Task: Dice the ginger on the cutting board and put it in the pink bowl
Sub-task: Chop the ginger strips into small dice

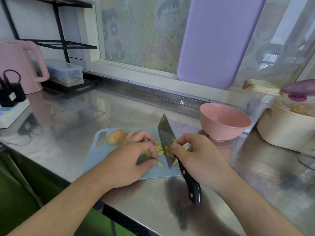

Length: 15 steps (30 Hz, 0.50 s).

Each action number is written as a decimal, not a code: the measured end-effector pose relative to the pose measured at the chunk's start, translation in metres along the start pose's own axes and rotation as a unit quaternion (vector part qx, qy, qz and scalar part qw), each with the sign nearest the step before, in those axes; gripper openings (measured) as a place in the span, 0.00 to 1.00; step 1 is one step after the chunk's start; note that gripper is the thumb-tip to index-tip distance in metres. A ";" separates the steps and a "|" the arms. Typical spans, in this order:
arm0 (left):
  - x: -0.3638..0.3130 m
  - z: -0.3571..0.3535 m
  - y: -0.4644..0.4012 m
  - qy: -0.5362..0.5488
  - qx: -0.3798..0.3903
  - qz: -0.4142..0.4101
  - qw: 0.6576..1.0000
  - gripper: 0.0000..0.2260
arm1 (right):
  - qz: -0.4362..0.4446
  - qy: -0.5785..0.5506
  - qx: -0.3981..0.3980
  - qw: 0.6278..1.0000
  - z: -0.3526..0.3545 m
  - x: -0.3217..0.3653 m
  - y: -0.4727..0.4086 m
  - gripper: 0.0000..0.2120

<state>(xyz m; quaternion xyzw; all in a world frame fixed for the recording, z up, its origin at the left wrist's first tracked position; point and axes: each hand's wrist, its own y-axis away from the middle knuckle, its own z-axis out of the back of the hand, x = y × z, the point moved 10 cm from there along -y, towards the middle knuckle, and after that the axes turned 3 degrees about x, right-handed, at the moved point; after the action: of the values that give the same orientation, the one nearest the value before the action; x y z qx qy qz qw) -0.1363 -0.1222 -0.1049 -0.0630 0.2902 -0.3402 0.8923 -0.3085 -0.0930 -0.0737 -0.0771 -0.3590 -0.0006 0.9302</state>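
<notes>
— Pale yellow ginger [159, 149], cut into short sticks, sits gathered under the curled fingers [150, 151] of the person's left hand [129, 160], which pinch the pile against the cutting board [100, 159]. Is the right hand closed?

— Yes. The right hand [202, 159] is wrapped round the cleaver [167, 143] where blade meets handle, thumb and forefinger pressed on the steel and the black riveted handle sticking out below the palm. The blade stands edge-down in the ginger, just beside the left fingertips.

— How will the pieces likely handle?

— Light and firm, by the look of them, fibrous and probably damp. Several bits cling to the flat of the blade. Small sticks may roll or skid on the smooth plastic, so holding them down from above with tucked fingertips looks right. For the transfer, scooping them up on the broad blade would likely serve better than picking them up one by one.

— And beyond the hands?

— A whole potato [116, 137] lies at the board's far left end, next to the handle slot. The pink bowl [225, 120] stands on the steel counter [71, 116] just past the board's far right corner; its interior looks bare. A cream-coloured pot [286, 132] sits to its right. A pink kettle [22, 63] stands far left, and a lilac board [219, 40] leans against the window.
</notes>
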 end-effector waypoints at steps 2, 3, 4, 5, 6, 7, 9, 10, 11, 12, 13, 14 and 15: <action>-0.001 -0.003 -0.001 -0.005 0.003 -0.006 1.000 0.04 | -0.003 -0.009 0.002 1.000 -0.001 -0.002 -0.001 0.10; -0.002 -0.004 -0.002 -0.010 0.003 -0.011 1.000 0.04 | -0.004 -0.015 0.005 1.000 -0.002 -0.003 -0.001 0.10; -0.002 -0.005 -0.002 -0.015 0.002 -0.014 1.000 0.05 | -0.006 -0.020 0.007 1.000 -0.003 -0.004 -0.001 0.10; -0.002 -0.005 -0.003 -0.017 -0.001 -0.017 1.000 0.05 | -0.008 -0.022 0.008 1.000 -0.003 -0.004 -0.001 0.10; -0.002 -0.005 -0.003 -0.017 -0.007 -0.018 1.000 0.04 | -0.009 -0.021 0.009 1.000 -0.002 -0.004 -0.001 0.11; -0.001 -0.004 -0.003 -0.016 -0.014 -0.017 1.000 0.04 | -0.009 -0.019 0.010 1.000 -0.001 -0.004 -0.001 0.11; 0.002 -0.001 -0.004 -0.012 -0.027 -0.009 1.000 0.04 | -0.009 -0.018 0.013 1.000 -0.001 -0.004 -0.001 0.11; 0.003 0.001 -0.004 -0.012 -0.033 -0.004 0.999 0.04 | -0.008 -0.017 0.013 1.000 0.000 -0.004 0.000 0.11; 0.004 0.002 -0.004 -0.013 -0.040 0.001 0.999 0.04 | -0.007 -0.017 0.013 1.000 0.000 -0.003 0.000 0.11; 0.003 0.003 -0.004 -0.015 -0.044 0.004 0.999 0.04 | -0.007 -0.019 0.014 1.000 0.000 -0.003 0.000 0.11; 0.002 0.003 -0.004 -0.015 -0.044 0.003 0.999 0.04 | -0.007 -0.020 0.015 1.000 -0.001 -0.004 0.000 0.11; 0.000 0.003 -0.003 -0.014 -0.040 -0.002 0.999 0.04 | -0.008 -0.020 0.015 1.000 -0.001 -0.004 0.000 0.10; -0.002 0.002 -0.002 -0.011 -0.033 -0.006 0.999 0.04 | -0.009 -0.020 0.015 1.000 -0.001 -0.004 0.000 0.10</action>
<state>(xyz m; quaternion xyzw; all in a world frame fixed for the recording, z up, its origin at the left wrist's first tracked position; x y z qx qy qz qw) -0.1372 -0.1226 -0.1017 -0.0975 0.2913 -0.3350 0.8907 -0.3114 -0.0934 -0.0770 -0.0597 -0.3787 -0.0024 0.9236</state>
